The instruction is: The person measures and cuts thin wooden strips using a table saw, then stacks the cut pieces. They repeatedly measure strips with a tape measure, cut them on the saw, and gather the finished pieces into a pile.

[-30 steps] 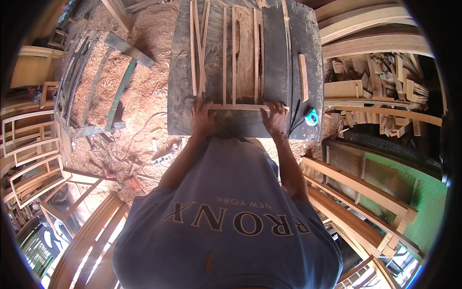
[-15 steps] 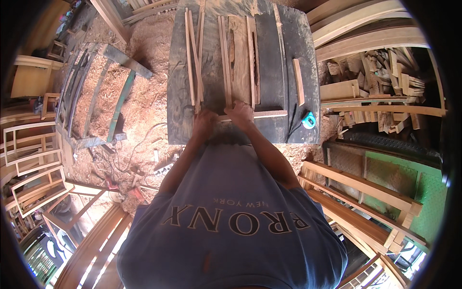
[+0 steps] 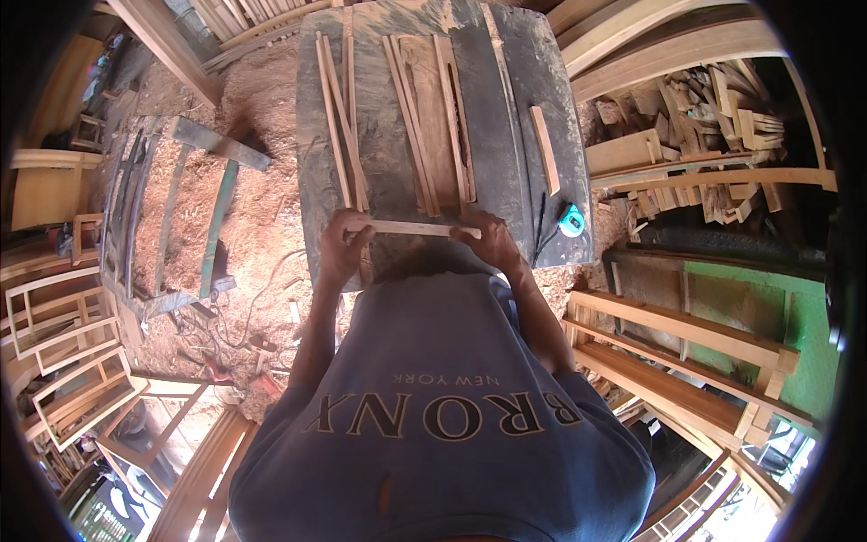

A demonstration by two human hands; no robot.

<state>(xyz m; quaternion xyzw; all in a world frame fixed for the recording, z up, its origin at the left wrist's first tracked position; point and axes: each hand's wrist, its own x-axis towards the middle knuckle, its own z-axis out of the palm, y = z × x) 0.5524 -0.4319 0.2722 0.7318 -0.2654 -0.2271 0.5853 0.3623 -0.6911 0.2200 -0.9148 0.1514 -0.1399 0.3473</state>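
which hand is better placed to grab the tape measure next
Right. The right hand grips the near end of the short wooden strip on the side where the blue tape measure lies on the dark table. The left hand holds the strip's far end, farther away.

Both hands grip a short wooden strip [image 3: 411, 228] crosswise at the near edge of the dark tabletop [image 3: 506, 117], the left hand [image 3: 343, 251] on one end, the right hand [image 3: 492, 242] on the other. Longer wooden slats [image 3: 420, 117] lie lengthwise beyond it. A blue tape measure [image 3: 571, 220] sits just right.
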